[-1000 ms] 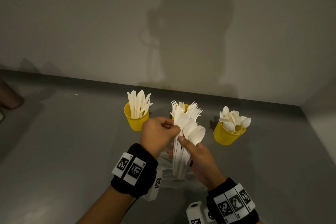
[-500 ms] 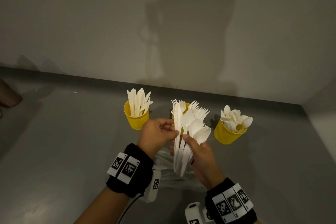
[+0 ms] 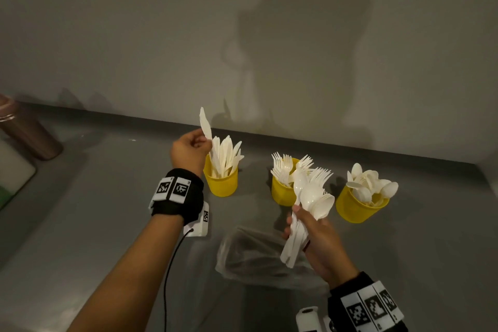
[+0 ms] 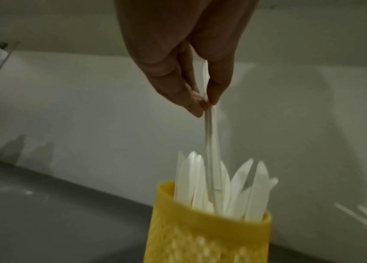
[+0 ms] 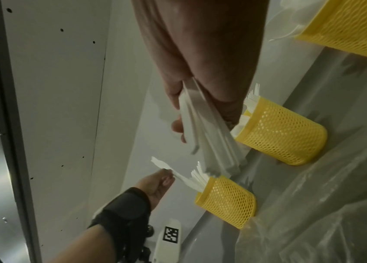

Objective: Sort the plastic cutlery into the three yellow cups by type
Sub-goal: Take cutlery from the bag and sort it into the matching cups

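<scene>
Directly over the left-hand yellow cup (image 3: 221,183), the left hand (image 3: 191,152) pinches a single white knife (image 3: 206,127) between thumb and fingertips; the wrist view shows the pinch about midway along it, with the lower end already down among the knives standing in that cup. The knife's long axis runs close to upright, leaning slightly away from the person: handle end down into the cup, blade tip up toward the wall (image 3: 161,35). The left hand is much the nearer to this cup, so what remains is probably a short downward drop and a release. The right hand (image 3: 318,234) is well apart, near the person and in front of the middle cup (image 3: 283,194), its fingers wrapped around a bundle of spoons and forks (image 3: 310,197). That bundle lies on a slant, handles down toward the person and heads fanned up and away, pointing between the middle cup, which holds forks, and the right cup (image 3: 355,207), which holds spoons. A crumpled clear plastic bag (image 3: 250,253) lies on the grey table (image 3: 94,210) just below the right hand. A brown tumbler (image 3: 29,132) stands far off to the left.
</scene>
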Available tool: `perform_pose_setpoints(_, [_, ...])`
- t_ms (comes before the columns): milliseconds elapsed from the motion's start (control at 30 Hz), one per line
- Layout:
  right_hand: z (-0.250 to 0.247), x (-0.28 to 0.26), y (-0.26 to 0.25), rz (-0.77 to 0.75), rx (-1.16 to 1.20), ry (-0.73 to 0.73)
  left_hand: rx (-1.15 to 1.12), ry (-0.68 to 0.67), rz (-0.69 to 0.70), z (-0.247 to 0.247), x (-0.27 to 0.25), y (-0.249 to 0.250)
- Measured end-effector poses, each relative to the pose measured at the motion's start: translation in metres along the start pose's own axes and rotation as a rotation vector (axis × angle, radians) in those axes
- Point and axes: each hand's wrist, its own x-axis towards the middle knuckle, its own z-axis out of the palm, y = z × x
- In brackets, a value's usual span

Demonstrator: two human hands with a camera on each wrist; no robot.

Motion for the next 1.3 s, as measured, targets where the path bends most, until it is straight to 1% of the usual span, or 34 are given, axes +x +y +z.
perform_pose_setpoints(67, [-0.001,0.0,0.0,-0.007,0.0,-0.034,0.125,-0.056,-0.047,0.007,0.008,-0.015])
perform_pose_setpoints(167, [-0.002,0.002,-0.001,-0.016,0.002,-0.062,0.37,-0.198,-0.109,0.011,0.014,-0.033])
perform_pose_setpoints(200, [-0.003,0.002,0.0,-0.024,0.006,-0.061,0.417,-0.223,-0.103,0.011,0.013,-0.036])
perform_pose_setpoints(267, [-0.005,0.002,-0.001,-0.052,0.009,-0.052,0.457,-0.214,-0.042,0.012,0.007,-0.036])
perform_pose_setpoints(333, [-0.007,0.0,-0.003,-0.092,0.011,-0.054,0.403,-0.187,0.046,0.014,-0.016,-0.025])
perform_pose_setpoints(367, [-0.008,0.0,-0.003,-0.111,0.009,-0.049,0.334,-0.196,0.089,0.018,-0.032,-0.017])
perform_pose_setpoints(400, [-0.008,-0.001,-0.003,-0.13,0.004,-0.042,0.246,-0.243,0.11,0.021,-0.053,-0.008])
perform_pose_setpoints(467, [-0.01,0.0,-0.002,-0.181,0.001,-0.034,0.082,-0.419,0.087,0.029,-0.098,0.011])
perform_pose_setpoints(533, [-0.01,-0.001,-0.001,-0.241,-0.006,-0.081,-0.03,-0.599,0.014,0.038,-0.136,0.024])
perform_pose_setpoints(567, [-0.008,-0.003,-0.002,-0.263,-0.01,-0.111,-0.064,-0.656,-0.023,0.044,-0.151,0.028])
perform_pose_setpoints(600, [-0.007,-0.005,-0.002,-0.276,-0.016,-0.119,-0.087,-0.686,-0.057,0.049,-0.16,0.03])
perform_pose_setpoints(667, [-0.007,-0.009,-0.005,-0.294,-0.031,-0.114,-0.116,-0.699,-0.106,0.056,-0.17,0.032])
perform_pose_setpoints(767, [-0.015,-0.016,-0.008,-0.304,-0.018,-0.125,-0.16,-0.735,-0.138,0.057,-0.17,0.033])
perform_pose_setpoints(833, [-0.02,-0.02,-0.009,-0.304,-0.047,-0.118,-0.184,-0.772,-0.173,0.056,-0.169,0.032])
perform_pose_setpoints(900, [-0.026,-0.023,-0.008,-0.292,-0.091,-0.093,-0.161,-0.828,-0.192,0.059,-0.171,0.033])
perform_pose_setpoints(1000, [-0.038,-0.03,-0.009,-0.28,-0.141,-0.057,-0.079,-0.909,-0.156,0.068,-0.175,0.035])
perform_pose_setpoints(1067, [-0.048,-0.033,-0.01,-0.279,-0.14,-0.045,-0.056,-0.936,-0.13,0.075,-0.179,0.036])
perform_pose_setpoints(1167, [-0.067,-0.039,-0.016,-0.271,-0.12,-0.041,-0.084,-0.912,-0.124,0.088,-0.183,0.042])
perform_pose_setpoints(1233, [-0.08,-0.043,-0.02,-0.263,-0.05,0.021,-0.114,-0.85,-0.131,0.097,-0.182,0.05])
perform_pose_setpoints(1300, [-0.096,-0.046,-0.024,-0.278,0.045,0.119,-0.161,-0.79,-0.129,0.108,-0.181,0.062])
